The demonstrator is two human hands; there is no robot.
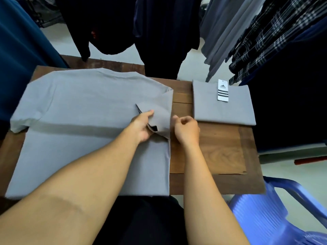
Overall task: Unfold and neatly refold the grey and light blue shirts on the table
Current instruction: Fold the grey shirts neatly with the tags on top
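Head view shows me the spread shirt (85,106) lying flat over the left half of the table (221,152), its right side already turned in along a straight edge near the table's middle. My left hand (141,127) pinches the sleeve flap (159,112) there, thumb on top and fingers tucked under the cloth. My right hand (186,129) hovers over bare wood at the table's middle, loosely curled and holding nothing. The folded shirt (230,110) sits on the table's far right part with a tag (223,90) lying on it.

My worry is the flap. Held by one hand only, it could drag the layer beneath and skew that straight edge, or spring back when let go. The shirt's hem also reaches the table's near edge, so a tug towards me could slide it off.

I cannot tell which shirt is grey and which is light blue, since both read as the same pale tone. A dark patch (153,128) under my left fingers could be a label or shadow. My arms cover part of the shirt's lower body, and its left sleeve is blurred at the table's left edge.
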